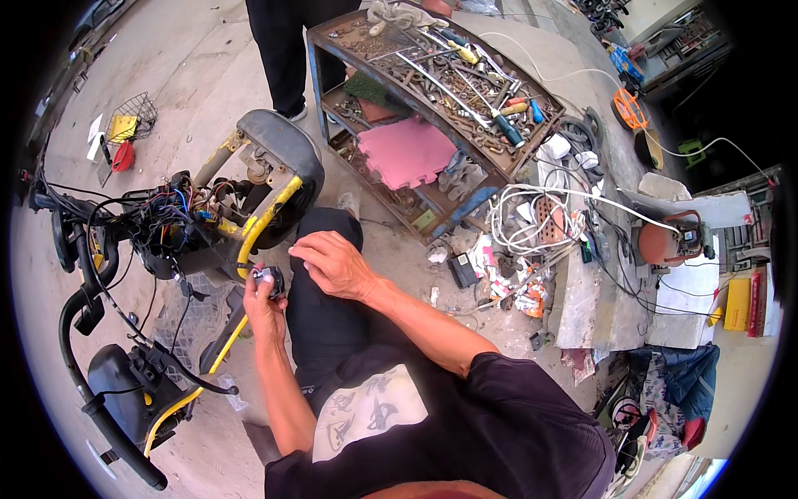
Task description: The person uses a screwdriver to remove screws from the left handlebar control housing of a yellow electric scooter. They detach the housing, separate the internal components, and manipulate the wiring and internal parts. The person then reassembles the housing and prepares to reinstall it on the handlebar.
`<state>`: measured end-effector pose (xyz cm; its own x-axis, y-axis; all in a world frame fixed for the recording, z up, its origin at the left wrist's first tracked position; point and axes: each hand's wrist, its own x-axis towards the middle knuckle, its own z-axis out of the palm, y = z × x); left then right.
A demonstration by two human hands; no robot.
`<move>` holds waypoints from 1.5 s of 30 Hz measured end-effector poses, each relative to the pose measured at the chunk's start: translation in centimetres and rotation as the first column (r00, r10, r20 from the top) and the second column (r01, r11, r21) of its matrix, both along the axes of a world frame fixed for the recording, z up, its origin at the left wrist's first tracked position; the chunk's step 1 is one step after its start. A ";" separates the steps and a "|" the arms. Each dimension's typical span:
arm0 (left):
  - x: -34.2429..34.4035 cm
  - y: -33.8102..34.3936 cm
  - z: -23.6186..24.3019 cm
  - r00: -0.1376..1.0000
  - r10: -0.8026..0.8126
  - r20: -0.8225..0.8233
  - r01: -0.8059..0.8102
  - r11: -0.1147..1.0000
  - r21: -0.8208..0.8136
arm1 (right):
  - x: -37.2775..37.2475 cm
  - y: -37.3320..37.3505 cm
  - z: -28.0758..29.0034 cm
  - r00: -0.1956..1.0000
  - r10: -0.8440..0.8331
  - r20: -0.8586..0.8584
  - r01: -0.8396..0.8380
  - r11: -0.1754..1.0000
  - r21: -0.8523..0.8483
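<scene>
In the head view my left hand grips a small black metal-and-plastic part beside the yellow tube of a partly dismantled scooter. My right hand is just above and to the right, thumb and fingertips pinched together over my knee; whatever they hold, if anything, is too small to make out. Loose coloured wires spill from the scooter body, and its black handlebar bends along the left side.
A rusty tool cart with screwdrivers, bolts and a pink foam mat stands ahead. A person in dark trousers stands behind it. At right lie white cable coils, debris and an orange compressor-like tank. A wire basket sits far left.
</scene>
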<state>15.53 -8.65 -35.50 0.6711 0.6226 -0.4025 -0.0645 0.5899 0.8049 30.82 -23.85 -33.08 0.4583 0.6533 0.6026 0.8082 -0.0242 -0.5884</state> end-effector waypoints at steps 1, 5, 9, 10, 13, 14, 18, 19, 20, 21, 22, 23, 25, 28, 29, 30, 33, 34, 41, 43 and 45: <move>0.0 -0.4 0.7 0.999 -0.036 0.020 0.037 0.999 -0.023 | 0.6 -1.1 2.5 1.000 -0.027 -0.004 0.027 1.000 0.009; 0.5 -1.8 3.4 0.996 -0.057 0.073 0.056 0.998 0.015 | 10.3 -6.5 8.6 0.892 -0.450 0.044 0.443 0.888 0.123; 1.4 -2.6 6.4 0.979 -0.010 0.206 0.015 1.000 -0.024 | 21.6 -13.5 10.6 0.640 -0.689 0.340 0.756 0.643 -0.122; 1.8 -2.7 7.1 0.969 -0.026 0.247 0.032 0.999 -0.020 | 23.7 -15.8 10.2 0.605 -0.663 0.441 0.791 0.565 -0.235; 2.4 -3.2 8.8 0.961 -0.037 0.276 0.048 0.998 -0.031 | 30.0 -23.1 8.1 0.560 -0.483 0.673 0.828 0.347 -0.440; 2.3 -3.3 9.2 0.958 -0.026 0.285 0.035 0.999 -0.027 | 30.7 -23.5 8.0 0.566 -0.433 0.702 0.822 0.358 -0.442; 1.5 -3.4 9.9 0.963 0.002 0.271 -0.016 0.999 0.050 | 32.1 -21.8 7.6 0.543 -0.460 0.703 0.838 0.236 -0.493; 1.1 -3.8 9.8 0.964 0.016 0.264 -0.026 0.999 0.034 | 31.6 -21.7 7.8 0.515 -0.520 0.681 0.831 0.107 -0.546; 0.8 -3.9 10.0 0.964 0.029 0.264 -0.038 0.999 0.028 | 32.1 -21.5 7.9 0.527 -0.533 0.662 0.814 0.095 -0.573; 0.7 -3.8 10.1 0.963 0.033 0.268 -0.040 0.999 0.022 | 32.8 -22.0 8.0 0.532 -0.550 0.644 0.799 0.075 -0.596; 0.5 -3.8 10.0 0.960 0.018 0.281 -0.021 1.000 0.006 | 33.4 -22.7 8.0 0.533 -0.570 0.625 0.787 0.065 -0.613; 0.3 -3.7 10.0 0.959 0.009 0.284 -0.015 1.000 0.018 | 33.1 -22.7 8.3 0.559 -0.569 0.604 0.781 0.115 -0.614; -0.1 -3.6 9.9 0.957 -0.011 0.289 -0.001 0.999 0.041 | 32.5 -22.7 8.5 0.610 -0.554 0.566 0.763 0.217 -0.609; 0.0 -3.6 9.5 0.954 -0.057 0.293 0.036 0.996 0.078 | 34.3 -24.9 8.1 0.679 -0.517 0.521 0.718 0.324 -0.615; -0.1 -3.6 9.4 0.951 -0.062 0.304 0.043 0.997 0.068 | 34.2 -25.0 8.2 0.689 -0.517 0.507 0.709 0.340 -0.617; -0.2 -3.5 9.4 0.947 -0.066 0.315 0.050 0.997 0.058 | 34.1 -25.0 8.3 0.699 -0.518 0.493 0.700 0.356 -0.619; -0.6 -3.8 8.9 0.926 -0.073 0.371 0.036 0.994 0.106 | 33.2 -24.5 9.0 0.627 -0.603 0.492 0.755 0.318 -0.573; -0.7 -3.9 8.7 0.917 -0.076 0.392 0.025 0.991 0.134 | 32.6 -24.5 9.4 0.583 -0.643 0.496 0.785 0.288 -0.549; -1.0 -4.2 8.0 0.967 -0.062 0.246 0.000 0.969 0.246 | 29.0 -26.4 14.2 0.727 -0.641 -0.248 0.594 0.767 -0.241; -1.4 -4.2 7.9 0.975 -0.054 0.217 -0.009 0.959 0.282 | 24.1 -23.6 17.1 0.758 -0.532 -0.377 0.539 0.837 -0.095; -1.5 -4.3 7.9 0.981 -0.033 0.193 -0.027 0.953 0.300 | 19.0 -21.4 20.1 0.774 -0.466 -0.429 0.485 0.872 -0.071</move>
<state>14.02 -12.92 -27.60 0.7196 0.6918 -0.0596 -0.2348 0.3232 0.9167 49.82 -45.23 -12.96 0.9169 0.2635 0.2998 0.3744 -0.3069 -0.8750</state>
